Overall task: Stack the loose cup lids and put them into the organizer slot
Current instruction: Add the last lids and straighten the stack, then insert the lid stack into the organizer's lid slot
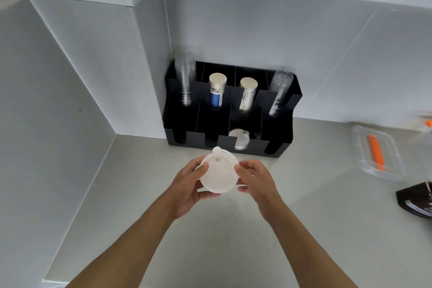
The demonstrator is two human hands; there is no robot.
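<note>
1. both hands hold the lids (218, 173) in mid-frame, above the bench (292, 229) and just in front of the organizer (280, 145). the left hand (189, 184) cups the lower left rim with its thumb on the top face; the right hand (254, 179) pinches the right rim. each grip is closed on the lids, neither released.
2. it looks like a small stack rather than one lid, since a second rim shows under the right fingers (244, 188), but i cannot count them.
3. to do this step well, i judge the rims should be squared up with the tabs in line before moving, pressing only lightly, because thin plastic will flex and skew.
4. the likely target is the front slot (239, 141) right of centre, where a few white lids (238, 139) already lie. the stack should go in on edge through the notch, or flat from above, without snagging the divider.
5. organizer contents, back row from left of frame to right: clear cups (185, 77), a blue-sleeved cup stack (216, 91), a pale-sleeved cup stack (248, 93), and more clear cups (279, 92). the other front slots look empty, though their dark floors are hard to read.
6. at the right of the frame a clear tray (360, 147) holds an orange item (376, 155), well apart from the hands.
</note>
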